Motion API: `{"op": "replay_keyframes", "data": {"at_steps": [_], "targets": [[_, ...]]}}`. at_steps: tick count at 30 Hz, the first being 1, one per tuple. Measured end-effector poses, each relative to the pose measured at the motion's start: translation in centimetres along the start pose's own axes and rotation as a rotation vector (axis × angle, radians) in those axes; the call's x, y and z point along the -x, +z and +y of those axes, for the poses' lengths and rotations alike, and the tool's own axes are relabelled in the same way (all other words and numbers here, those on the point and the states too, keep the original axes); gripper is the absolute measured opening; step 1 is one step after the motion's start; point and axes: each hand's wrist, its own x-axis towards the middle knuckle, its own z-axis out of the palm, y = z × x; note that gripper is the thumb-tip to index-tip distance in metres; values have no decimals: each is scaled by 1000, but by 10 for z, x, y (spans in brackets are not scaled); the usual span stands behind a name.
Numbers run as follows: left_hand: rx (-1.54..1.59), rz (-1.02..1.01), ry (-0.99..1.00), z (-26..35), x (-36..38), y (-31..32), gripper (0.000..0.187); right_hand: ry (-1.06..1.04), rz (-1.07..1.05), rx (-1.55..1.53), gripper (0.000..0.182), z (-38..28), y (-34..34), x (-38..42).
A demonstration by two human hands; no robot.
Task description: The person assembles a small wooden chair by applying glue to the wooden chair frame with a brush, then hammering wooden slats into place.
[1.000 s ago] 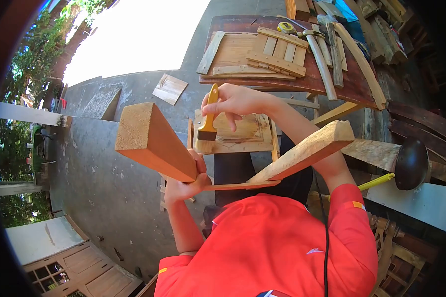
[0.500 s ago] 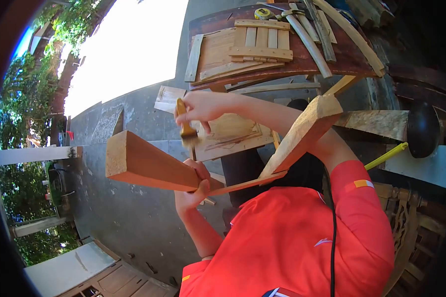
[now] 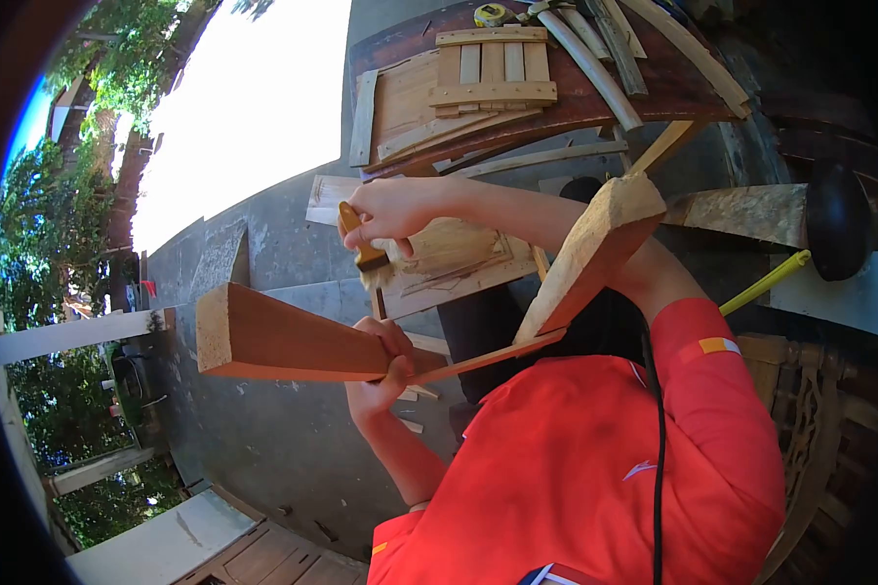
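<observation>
Brush is pinched in right hand, bristles down, just above the wooden frame's near arm. Left hand is clamped on the frame's corner joint, underneath. Frame is V-shaped: one arm's long axis runs left from the joint, the other rises up-right. Brush-to-wood contact: can't tell. Workbench w/ slatted panels lies well beyond.
</observation>
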Motion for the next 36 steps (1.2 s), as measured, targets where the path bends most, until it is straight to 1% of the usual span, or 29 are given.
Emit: {"op": "replay_keyframes", "data": {"at_steps": [3, 4, 7, 8, 11, 12, 14, 16, 19, 20, 23, 24, 27, 28, 31, 32, 35, 36], "targets": [[4, -1, 12, 0, -4, 0, 31, -16, 15, 7, 35, -11, 5, 12], [3, -3, 13, -1, -3, -1, 31, -58, -121, -138, 33, -18, 12, 20], [1, 0, 24, -2, -1, -2, 30, 25, 134, 38, 34, 14, 0, 6], [1, -1, 36, -2, -1, -1, 30, 123, 269, 145, 36, 19, -4, 2], [-10, -15, 19, 5, -4, 3, 28, -33, -33, 12, 37, 0, 7, 23], [-6, -18, 15, 5, -3, 3, 28, 21, -100, 10, 37, -5, 6, 29], [1, -22, 7, 5, -4, 2, 27, 87, 76, 9, 38, 15, -9, 29], [6, -9, 6, 4, -2, 3, 28, 136, 268, 16, 39, 20, -15, 33], [12, 9, 1, 2, -3, 2, 30, 22, 137, -24, 38, 15, -7, 52], [17, 14, 1, 2, -3, 2, 30, 80, 121, -32, 35, 16, -11, 57], [13, 0, -9, 2, -5, 2, 31, 164, 404, -8, 33, 46, -32, 63], [5, 6, -1, 1, -7, 2, 30, 194, 464, 42, 32, 30, -26, 72], [-7, 8, -7, 1, -5, 0, 30, 99, 251, -50, 30, 19, -14, 95], [-2, 2, -13, 2, -5, 0, 30, 154, 379, -28, 28, 25, -15, 99], [-4, 3, -16, 3, -5, 2, 29, 260, 562, 83, 28, 32, -25, 118], [-11, 3, -14, 3, -6, 2, 29, 185, 440, 43, 28, 37, -23, 125], [-20, -2, -29, 2, -4, 1, 26, 217, 462, -202, 27, 39, -35, 150], [-19, 4, -27, 1, -3, 1, 26, 253, 550, -62, 27, 39, -39, 154]]}}
